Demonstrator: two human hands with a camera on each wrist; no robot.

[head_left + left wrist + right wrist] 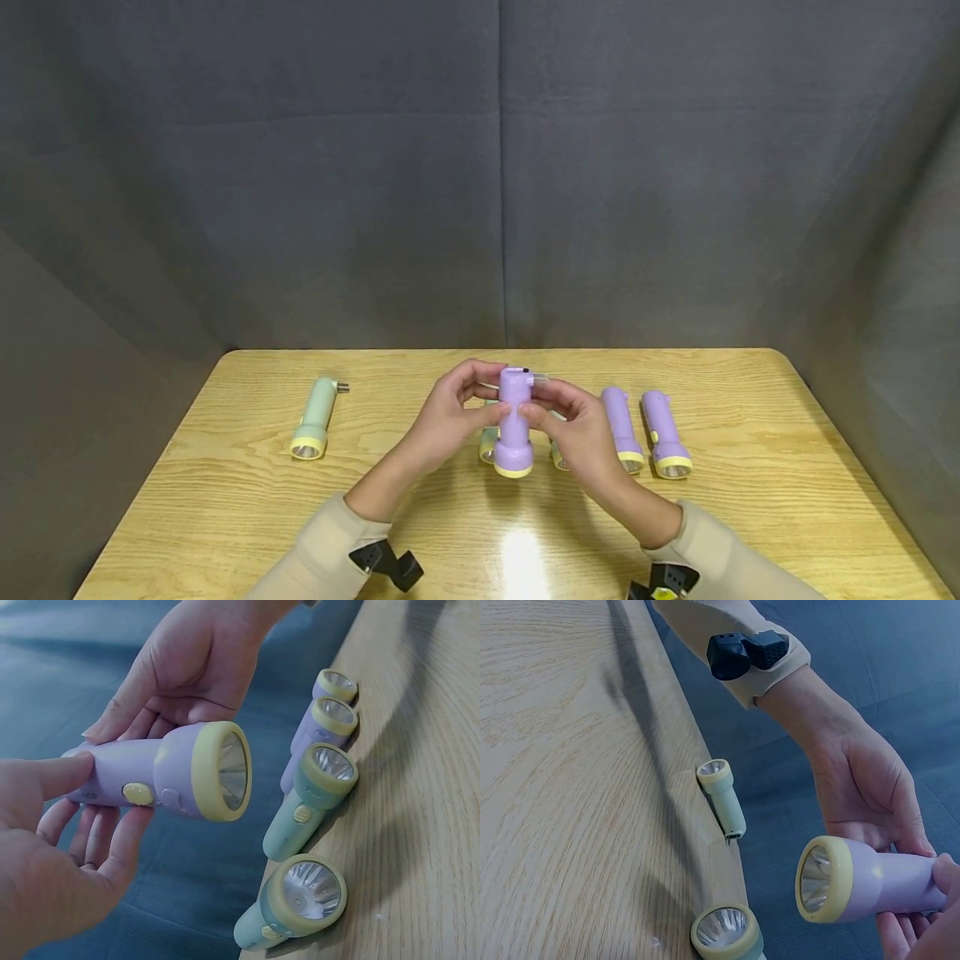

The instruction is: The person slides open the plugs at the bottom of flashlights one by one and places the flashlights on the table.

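Observation:
A purple flashlight with a yellow rim is held above the table, lens end down toward me. My left hand grips it from the left, thumb on the near side of the barrel. From the other side my right hand pinches the same barrel, its thumb near the left one. Metal plug prongs stick out at the top right of its tail. In the left wrist view a yellow switch shows on the body, between the fingers and the head. Both hands partly cover the barrel.
Behind the hands lie two green flashlights, partly hidden in the head view. Two purple flashlights lie at the right. Another green flashlight, prongs out, lies at the left of the wooden table. Grey curtains surround it.

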